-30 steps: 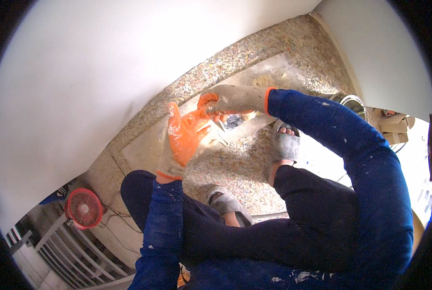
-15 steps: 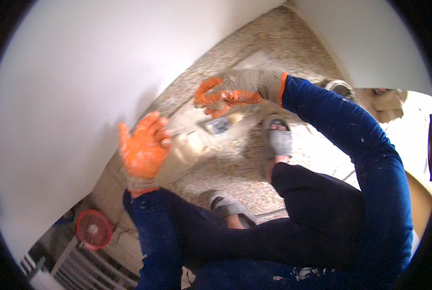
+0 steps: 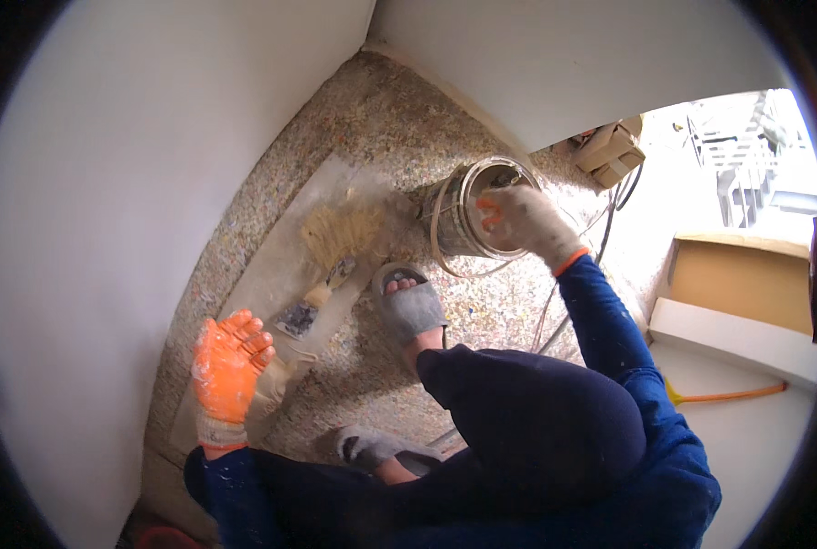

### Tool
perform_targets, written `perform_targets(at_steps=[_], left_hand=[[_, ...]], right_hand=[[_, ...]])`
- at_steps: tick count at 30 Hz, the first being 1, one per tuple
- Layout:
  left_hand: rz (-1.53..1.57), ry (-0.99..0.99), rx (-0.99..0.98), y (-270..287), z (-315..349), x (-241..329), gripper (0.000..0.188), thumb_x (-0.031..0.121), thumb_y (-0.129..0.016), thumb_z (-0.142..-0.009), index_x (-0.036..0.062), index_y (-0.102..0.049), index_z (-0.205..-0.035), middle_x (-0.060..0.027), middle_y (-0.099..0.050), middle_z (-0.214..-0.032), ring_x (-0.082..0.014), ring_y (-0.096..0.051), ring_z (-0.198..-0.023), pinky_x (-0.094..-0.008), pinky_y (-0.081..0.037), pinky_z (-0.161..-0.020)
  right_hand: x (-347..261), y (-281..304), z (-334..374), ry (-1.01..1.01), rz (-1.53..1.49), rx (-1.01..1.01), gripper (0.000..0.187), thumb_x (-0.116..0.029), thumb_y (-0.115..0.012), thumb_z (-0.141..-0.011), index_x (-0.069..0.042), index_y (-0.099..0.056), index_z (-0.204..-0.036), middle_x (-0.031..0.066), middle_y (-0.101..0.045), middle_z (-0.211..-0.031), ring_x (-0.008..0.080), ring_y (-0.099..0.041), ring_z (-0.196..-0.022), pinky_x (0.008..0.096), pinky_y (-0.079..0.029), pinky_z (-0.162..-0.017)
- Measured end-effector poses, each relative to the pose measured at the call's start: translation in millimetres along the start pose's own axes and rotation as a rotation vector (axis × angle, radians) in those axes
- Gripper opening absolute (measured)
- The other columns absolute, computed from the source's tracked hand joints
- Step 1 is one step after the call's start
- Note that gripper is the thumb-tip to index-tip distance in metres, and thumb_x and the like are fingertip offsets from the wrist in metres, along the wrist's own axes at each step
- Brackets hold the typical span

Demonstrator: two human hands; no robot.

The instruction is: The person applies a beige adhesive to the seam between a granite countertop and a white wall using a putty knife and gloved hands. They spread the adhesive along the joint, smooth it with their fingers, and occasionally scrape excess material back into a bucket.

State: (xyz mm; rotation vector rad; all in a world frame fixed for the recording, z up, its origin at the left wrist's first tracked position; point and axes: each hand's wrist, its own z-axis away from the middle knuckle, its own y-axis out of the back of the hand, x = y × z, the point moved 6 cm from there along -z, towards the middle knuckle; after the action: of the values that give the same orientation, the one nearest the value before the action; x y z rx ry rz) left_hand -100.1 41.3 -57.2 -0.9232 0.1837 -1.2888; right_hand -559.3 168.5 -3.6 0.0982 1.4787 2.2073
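Hanging at the mouth of a round bucket (image 3: 447,220), far and right of centre, the gloved right hand (image 3: 521,218) hides its fingertips, so its grip cannot be told. At near left, the gloved left hand (image 3: 230,368) shows its orange palm, fingers loosely spread and slightly curled; between the 2, a flat-bladed tool (image 3: 317,295) lies on a pale sheet (image 3: 264,274).
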Motion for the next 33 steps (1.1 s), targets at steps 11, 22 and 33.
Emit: perform_targets(at_steps=[11, 22, 33], left_hand=[[-0.061, 0.141, -0.116, -36, -53, -60, 0.052, 0.042, -0.042, -0.105, -0.001, -0.057, -0.129, -0.0181, -0.068, -0.118, -0.0338, -0.068, -0.104, -0.0484, -0.057, -0.092], [-0.174, -0.133, -0.625, -240, -123, -118, 0.06, 0.037, -0.052, -0.102, 0.0062, -0.037, -0.151, -0.0181, -0.048, -0.147, -0.0297, -0.053, -0.129, -0.0477, -0.043, -0.11], [-0.287, -0.008, -0.448, -303, -156, -194, 0.046, 0.038, -0.053, -0.103, 0.0108, -0.052, -0.14, -0.0072, -0.055, -0.136, -0.0194, -0.053, -0.125, -0.0395, -0.046, -0.105]], right_hand=[[-1, -47, -23, 0.063, 0.326, -0.269, 0.018, -0.015, -0.062, -0.086, -0.01, -0.071, -0.101, 0.0149, -0.072, -0.093, 0.0343, -0.071, -0.09, 0.0441, -0.057, -0.075], [45, 23, 38, -0.047, -1.478, 0.113, 0.033, -0.014, -0.069, -0.095, 0.003, -0.063, -0.122, 0.0123, -0.069, -0.111, 0.0193, -0.068, -0.101, 0.0309, -0.06, -0.076], [28, 28, 49, -0.074, -0.809, 0.341, 0.045, -0.003, -0.062, -0.092, -0.001, -0.056, -0.136, 0.016, -0.065, -0.122, 0.0215, -0.063, -0.109, 0.0346, -0.052, -0.094]])
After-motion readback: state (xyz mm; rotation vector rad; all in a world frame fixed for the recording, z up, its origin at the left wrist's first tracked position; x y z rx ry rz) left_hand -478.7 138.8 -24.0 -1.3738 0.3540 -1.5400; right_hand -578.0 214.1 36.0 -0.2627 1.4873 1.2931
